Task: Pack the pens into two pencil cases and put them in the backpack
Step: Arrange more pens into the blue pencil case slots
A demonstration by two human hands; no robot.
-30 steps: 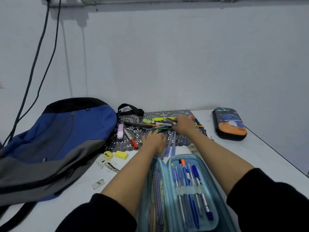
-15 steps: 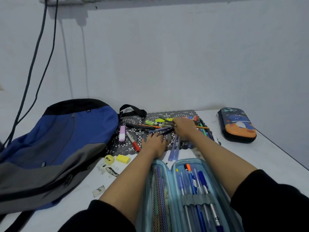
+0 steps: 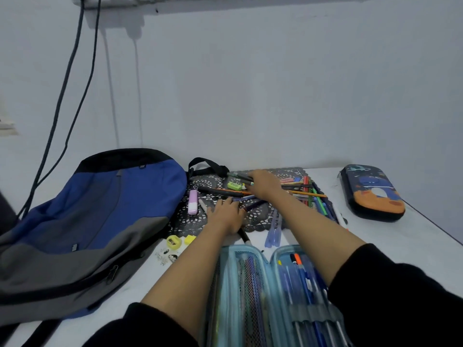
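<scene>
Two hands are at work on the lace mat (image 3: 190, 222), apart from each other. My right hand (image 3: 264, 185) has its fingers curled round a bundle of pens (image 3: 239, 177), dark barrels jutting out to the left of the fist. My left hand (image 3: 226, 214) lies low on the mat just nearer me. A black pen (image 3: 244, 237) runs out from under its wrist, but I cannot tell whether the fingers grip it or merely rest on it.

Change noted: half a second ago the right hand lay flat among the pile with nothing clearly gathered. Now the bundle stands clear at its fingertips. The left hand has slid leftward over the red-capped marker, and the black pen at the mat's near edge was not showing before.

Finding: a pick is made and the next batch looks ready to travel. Many loose pens (image 3: 309, 194) remain on the mat's right side.

The open blue pencil case (image 3: 273, 257) sits nearest me, partly filled. The second pencil case (image 3: 373, 194) lies zipped, well off to the right. The backpack (image 3: 100, 221) lies flat on the left, its zip apparently still closed. My judgement is that packing is under halfway.
</scene>
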